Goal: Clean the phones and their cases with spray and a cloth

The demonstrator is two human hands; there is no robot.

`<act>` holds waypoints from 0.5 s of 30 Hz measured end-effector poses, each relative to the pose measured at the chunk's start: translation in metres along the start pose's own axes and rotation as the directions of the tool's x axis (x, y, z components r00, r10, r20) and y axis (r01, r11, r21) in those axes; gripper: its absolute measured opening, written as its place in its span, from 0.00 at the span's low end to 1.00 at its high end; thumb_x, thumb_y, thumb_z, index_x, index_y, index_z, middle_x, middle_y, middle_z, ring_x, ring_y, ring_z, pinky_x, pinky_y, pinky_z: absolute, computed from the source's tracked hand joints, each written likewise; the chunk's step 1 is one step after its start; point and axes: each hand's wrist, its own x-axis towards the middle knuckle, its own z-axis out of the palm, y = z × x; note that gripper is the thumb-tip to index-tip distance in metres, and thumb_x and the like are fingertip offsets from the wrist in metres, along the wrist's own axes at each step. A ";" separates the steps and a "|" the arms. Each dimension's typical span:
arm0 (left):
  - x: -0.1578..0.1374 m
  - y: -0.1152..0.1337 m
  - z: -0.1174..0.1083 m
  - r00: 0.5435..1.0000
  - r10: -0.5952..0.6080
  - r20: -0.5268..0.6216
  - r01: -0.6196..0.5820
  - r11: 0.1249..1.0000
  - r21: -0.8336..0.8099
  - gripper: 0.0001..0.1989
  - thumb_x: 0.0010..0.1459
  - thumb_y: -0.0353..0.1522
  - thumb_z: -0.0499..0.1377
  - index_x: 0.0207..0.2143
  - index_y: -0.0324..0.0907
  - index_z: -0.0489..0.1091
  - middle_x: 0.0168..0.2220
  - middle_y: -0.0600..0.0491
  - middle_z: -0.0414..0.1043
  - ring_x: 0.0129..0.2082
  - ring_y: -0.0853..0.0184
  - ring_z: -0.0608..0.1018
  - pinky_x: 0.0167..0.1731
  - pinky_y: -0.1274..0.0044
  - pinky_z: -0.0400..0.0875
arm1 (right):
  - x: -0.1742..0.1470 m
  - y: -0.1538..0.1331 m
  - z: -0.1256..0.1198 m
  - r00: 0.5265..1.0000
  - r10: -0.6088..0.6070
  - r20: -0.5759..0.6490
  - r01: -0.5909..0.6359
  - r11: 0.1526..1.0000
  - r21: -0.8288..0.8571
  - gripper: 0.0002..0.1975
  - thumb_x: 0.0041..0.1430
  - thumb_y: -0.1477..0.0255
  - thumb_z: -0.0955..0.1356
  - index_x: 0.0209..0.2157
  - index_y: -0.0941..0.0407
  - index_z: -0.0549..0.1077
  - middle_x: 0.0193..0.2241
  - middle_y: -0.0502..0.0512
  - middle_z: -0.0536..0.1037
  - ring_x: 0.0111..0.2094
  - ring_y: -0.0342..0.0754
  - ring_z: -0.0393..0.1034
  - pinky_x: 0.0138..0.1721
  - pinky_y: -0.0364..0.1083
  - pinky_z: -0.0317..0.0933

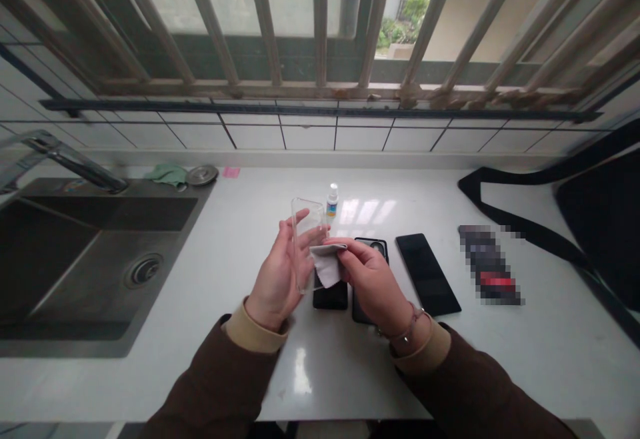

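Observation:
My left hand [280, 276] grips a clear phone case [306, 226], held up and tilted above the counter. Between the fingers and thumb of my right hand [375, 279] is a folded light grey cloth [329, 267], which overlaps the lower right part of the case. Below my hands lies a black phone [330, 298], partly hidden by the cloth and case. A dark phone case with a camera ring [379, 248] sits under my right hand, which covers much of it. Just beyond the clear case stands a small white-capped bottle [332, 200].
Right of my hands lie a black phone [429, 274] and a pixelated dark item [491, 264]. A black bag with a strap [600, 206] fills the right side. At left are a sink [100, 266], a faucet [75, 162], a green cloth [169, 174] and a metal strainer [202, 174].

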 end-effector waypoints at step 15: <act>0.001 0.004 -0.001 0.993 -0.113 -0.014 0.113 0.993 -0.016 0.26 0.78 0.51 0.47 0.64 0.44 0.67 0.44 0.40 0.82 0.42 0.56 0.85 0.42 0.67 0.81 | -0.002 -0.013 -0.008 0.945 -0.278 -0.170 0.198 0.904 -0.379 0.14 0.73 0.71 0.66 0.49 0.52 0.84 0.49 0.58 0.86 0.52 0.54 0.80 0.59 0.58 0.74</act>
